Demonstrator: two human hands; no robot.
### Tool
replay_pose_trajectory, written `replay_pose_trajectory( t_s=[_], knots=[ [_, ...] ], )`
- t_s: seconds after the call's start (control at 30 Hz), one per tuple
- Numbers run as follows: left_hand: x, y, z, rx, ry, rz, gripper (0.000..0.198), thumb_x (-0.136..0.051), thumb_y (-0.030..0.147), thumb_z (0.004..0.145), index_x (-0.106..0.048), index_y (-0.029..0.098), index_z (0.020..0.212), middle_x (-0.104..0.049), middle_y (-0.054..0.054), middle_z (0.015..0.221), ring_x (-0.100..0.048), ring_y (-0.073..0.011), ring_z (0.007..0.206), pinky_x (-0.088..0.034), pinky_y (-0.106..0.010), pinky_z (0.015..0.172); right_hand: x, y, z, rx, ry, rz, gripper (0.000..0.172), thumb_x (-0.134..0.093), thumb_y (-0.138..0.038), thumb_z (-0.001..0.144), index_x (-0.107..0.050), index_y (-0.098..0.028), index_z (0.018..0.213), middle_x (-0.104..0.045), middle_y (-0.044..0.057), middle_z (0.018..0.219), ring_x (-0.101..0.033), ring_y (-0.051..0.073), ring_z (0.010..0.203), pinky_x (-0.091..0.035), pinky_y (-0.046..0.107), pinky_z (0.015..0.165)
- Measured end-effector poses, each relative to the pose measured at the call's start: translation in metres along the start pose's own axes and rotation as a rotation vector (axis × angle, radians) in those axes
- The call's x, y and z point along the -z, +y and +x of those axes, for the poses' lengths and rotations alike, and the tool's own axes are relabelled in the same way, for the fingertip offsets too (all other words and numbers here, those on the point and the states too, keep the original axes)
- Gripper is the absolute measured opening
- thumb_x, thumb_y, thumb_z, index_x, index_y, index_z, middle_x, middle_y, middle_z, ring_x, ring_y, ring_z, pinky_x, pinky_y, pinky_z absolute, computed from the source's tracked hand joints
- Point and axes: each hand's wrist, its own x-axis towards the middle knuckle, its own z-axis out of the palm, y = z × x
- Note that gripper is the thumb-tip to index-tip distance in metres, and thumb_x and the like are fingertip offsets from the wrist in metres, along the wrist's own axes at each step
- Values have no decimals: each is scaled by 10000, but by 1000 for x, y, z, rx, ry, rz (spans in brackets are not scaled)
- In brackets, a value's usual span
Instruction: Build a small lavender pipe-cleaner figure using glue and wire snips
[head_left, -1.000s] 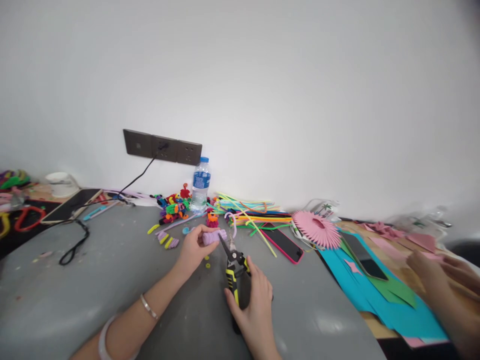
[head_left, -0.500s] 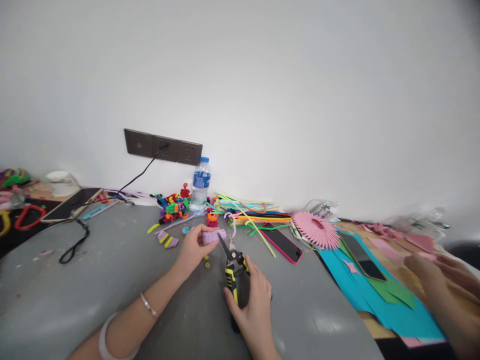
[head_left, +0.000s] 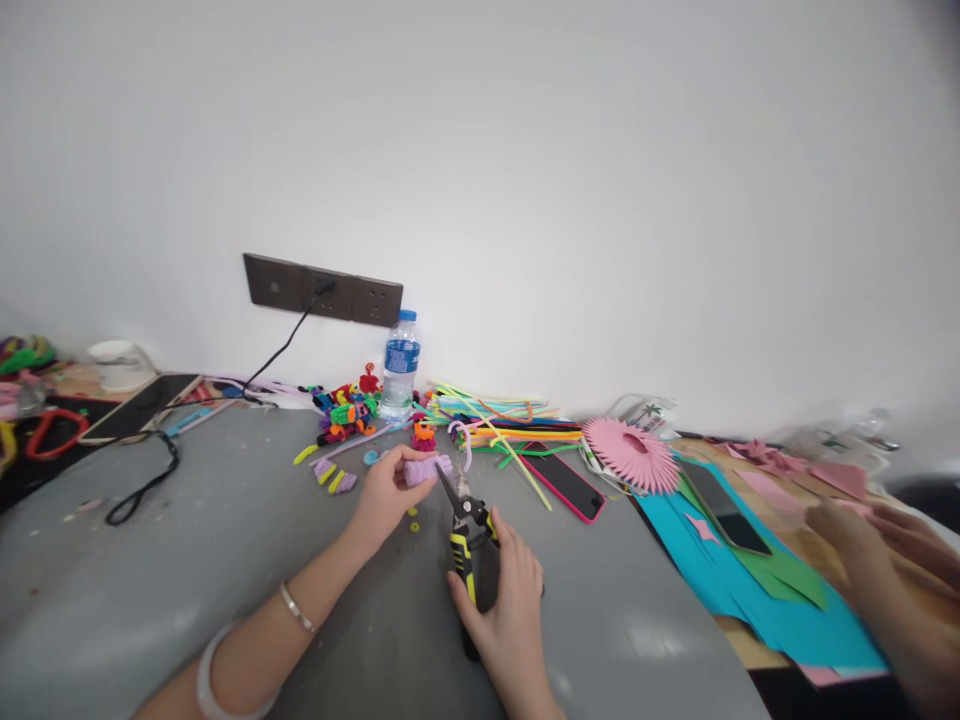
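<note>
My left hand [head_left: 386,492] is closed round a small coiled lilac pipe-cleaner piece [head_left: 424,470], held just above the grey table [head_left: 187,560]. My right hand [head_left: 506,600] grips the yellow-and-black handles of a pair of cutters [head_left: 465,525], whose blades point up at the lilac piece and touch its right end. Short lilac and yellow offcuts [head_left: 330,474] lie to the left of my left hand.
A heap of coloured pipe cleaners [head_left: 502,420], a water bottle [head_left: 400,365] and a pink-cased phone [head_left: 564,482] sit behind. A pink paper fan [head_left: 631,455], blue and green paper [head_left: 757,590] and another person's hands [head_left: 877,550] are at the right. A black cable [head_left: 150,478] trails left.
The view has shifted slightly; my hands, the cutters and the lilac piece hold nearly the same pose. The other person's hands at the right moved a little.
</note>
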Motion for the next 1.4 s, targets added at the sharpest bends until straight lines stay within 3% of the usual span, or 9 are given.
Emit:
replay_pose_trajectory(
  t_s=[1.4],
  knots=[
    [-1,0,0,-24,13,-2,256,-740,297,689,-635,178,889,-770,-108,1063,-723,-225,898,-576,-366,805,2,-2,1,-7,-8,5,742,-597,-470,869,-294,-190,1486,-583,172,1302,-547,338,1154,-401,482,938]
  ],
)
